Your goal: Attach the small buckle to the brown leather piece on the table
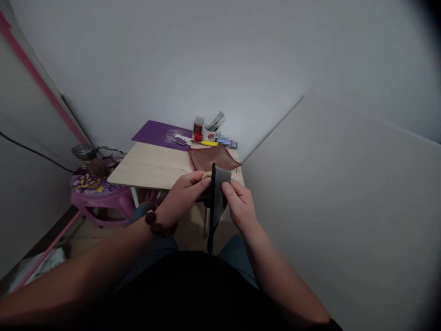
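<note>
A grey piece of fabric with a black edging [219,195] is held up in front of me, above my lap. My right hand [244,204] pinches its upper right side between thumb and fingers. At the black edge, my left hand [186,195] is closed on a small pale, yellowish piece [207,175], whose kind I cannot make out. The lower end of the fabric hangs down as a narrow dark strip. Just behind the fabric, a brown leather-like sheet [215,157] lies on the small wooden table [148,163].
At the table's back are a purple sheet [151,131], a white mug [209,134] holding tools, a brown jar [199,124], a red item [197,137] and a yellow cutter [209,143]. Left stands a pink stool [99,202] with a glass jar [91,161]. A white panel [344,207] rises at right.
</note>
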Action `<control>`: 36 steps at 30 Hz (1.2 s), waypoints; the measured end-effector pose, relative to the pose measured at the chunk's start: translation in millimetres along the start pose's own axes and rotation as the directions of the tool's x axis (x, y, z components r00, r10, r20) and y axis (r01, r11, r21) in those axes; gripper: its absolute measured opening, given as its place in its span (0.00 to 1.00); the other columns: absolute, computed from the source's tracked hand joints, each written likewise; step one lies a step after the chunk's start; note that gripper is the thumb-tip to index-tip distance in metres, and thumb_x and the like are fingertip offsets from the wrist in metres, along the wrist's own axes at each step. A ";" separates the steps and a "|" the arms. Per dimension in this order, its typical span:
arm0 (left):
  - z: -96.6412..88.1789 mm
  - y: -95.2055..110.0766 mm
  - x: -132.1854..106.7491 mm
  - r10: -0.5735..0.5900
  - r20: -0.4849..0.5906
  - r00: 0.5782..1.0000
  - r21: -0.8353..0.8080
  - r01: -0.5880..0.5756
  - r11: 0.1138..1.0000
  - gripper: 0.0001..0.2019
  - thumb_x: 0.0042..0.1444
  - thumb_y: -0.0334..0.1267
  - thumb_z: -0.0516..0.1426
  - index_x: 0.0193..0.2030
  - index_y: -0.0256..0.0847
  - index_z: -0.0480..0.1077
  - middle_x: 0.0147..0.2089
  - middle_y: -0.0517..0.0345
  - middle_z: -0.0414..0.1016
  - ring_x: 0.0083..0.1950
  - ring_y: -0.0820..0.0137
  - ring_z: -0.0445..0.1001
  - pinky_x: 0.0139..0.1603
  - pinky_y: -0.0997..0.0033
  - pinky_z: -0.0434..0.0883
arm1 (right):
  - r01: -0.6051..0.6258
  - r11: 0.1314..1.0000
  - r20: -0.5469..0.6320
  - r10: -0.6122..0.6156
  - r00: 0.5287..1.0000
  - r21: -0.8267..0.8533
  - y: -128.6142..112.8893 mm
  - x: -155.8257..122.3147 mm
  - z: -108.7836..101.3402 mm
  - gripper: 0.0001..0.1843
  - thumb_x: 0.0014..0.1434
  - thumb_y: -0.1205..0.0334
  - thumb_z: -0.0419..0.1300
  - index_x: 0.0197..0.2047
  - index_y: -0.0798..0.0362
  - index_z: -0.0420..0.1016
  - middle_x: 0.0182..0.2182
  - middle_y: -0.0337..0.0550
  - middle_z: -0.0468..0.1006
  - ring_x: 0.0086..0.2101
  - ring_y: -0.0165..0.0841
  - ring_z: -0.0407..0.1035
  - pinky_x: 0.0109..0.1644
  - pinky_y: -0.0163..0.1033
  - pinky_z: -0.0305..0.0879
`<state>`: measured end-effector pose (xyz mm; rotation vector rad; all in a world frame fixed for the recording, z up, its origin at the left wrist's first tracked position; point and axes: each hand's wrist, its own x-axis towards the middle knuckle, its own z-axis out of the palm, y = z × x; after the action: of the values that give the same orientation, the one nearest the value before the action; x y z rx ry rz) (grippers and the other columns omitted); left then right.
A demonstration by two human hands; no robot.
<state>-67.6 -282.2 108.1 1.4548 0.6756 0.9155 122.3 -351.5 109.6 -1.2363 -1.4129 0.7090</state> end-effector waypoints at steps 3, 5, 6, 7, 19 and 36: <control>-2.3 -1.3 2.1 0.017 -0.004 1.000 0.005 -0.017 1.000 0.21 0.71 0.58 0.67 0.51 0.40 0.85 0.48 0.52 0.87 0.49 0.62 0.81 0.53 0.63 0.79 | -0.025 1.000 -0.009 0.025 1.000 0.012 2.5 -0.5 -0.2 0.23 0.75 0.39 0.64 0.38 0.49 0.84 0.34 0.40 0.77 0.37 0.37 0.67 0.44 0.42 0.65; 0.9 -0.7 3.5 0.020 0.056 0.998 0.014 -0.021 1.000 0.20 0.69 0.57 0.68 0.49 0.40 0.86 0.46 0.52 0.87 0.48 0.61 0.82 0.53 0.63 0.79 | -0.030 1.000 -0.014 0.030 0.999 0.005 2.6 0.3 0.1 0.24 0.75 0.39 0.64 0.35 0.48 0.81 0.32 0.40 0.74 0.36 0.36 0.65 0.42 0.42 0.63; 3.4 -0.3 3.9 0.018 0.088 0.996 0.008 -0.019 1.000 0.20 0.69 0.57 0.68 0.47 0.39 0.86 0.45 0.52 0.87 0.47 0.61 0.82 0.53 0.62 0.80 | -0.026 1.000 -0.012 0.026 1.000 0.002 2.3 1.0 0.3 0.25 0.75 0.38 0.64 0.34 0.48 0.80 0.31 0.39 0.73 0.35 0.36 0.64 0.41 0.42 0.62; 5.9 -0.1 4.0 0.015 0.109 0.994 -0.006 -0.015 1.000 0.20 0.69 0.56 0.68 0.47 0.39 0.86 0.44 0.52 0.87 0.47 0.62 0.82 0.53 0.62 0.80 | -0.020 1.000 -0.008 0.020 1.000 0.002 1.9 1.8 0.6 0.25 0.75 0.38 0.63 0.33 0.48 0.79 0.31 0.39 0.72 0.35 0.36 0.64 0.41 0.42 0.62; 6.4 -9.5 3.7 -0.095 0.068 0.993 -0.166 0.106 0.980 0.19 0.68 0.55 0.70 0.52 0.41 0.86 0.46 0.53 0.88 0.46 0.63 0.83 0.53 0.63 0.81 | -0.086 0.996 -0.015 0.086 0.996 0.036 11.7 -0.2 1.2 0.26 0.75 0.36 0.64 0.35 0.48 0.80 0.31 0.39 0.72 0.35 0.36 0.63 0.39 0.40 0.60; 12.1 -21.7 7.0 -0.065 0.065 0.996 -0.160 0.075 0.984 0.18 0.68 0.53 0.71 0.54 0.42 0.89 0.46 0.54 0.88 0.49 0.61 0.81 0.57 0.63 0.77 | -0.063 0.998 -0.004 0.063 0.998 0.027 15.1 4.2 5.9 0.24 0.75 0.40 0.63 0.35 0.50 0.81 0.32 0.39 0.73 0.35 0.35 0.62 0.39 0.40 0.60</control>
<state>-51.3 -280.5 88.2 1.3002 0.5908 0.8494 121.7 -342.0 95.8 -1.2656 -1.3611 0.7650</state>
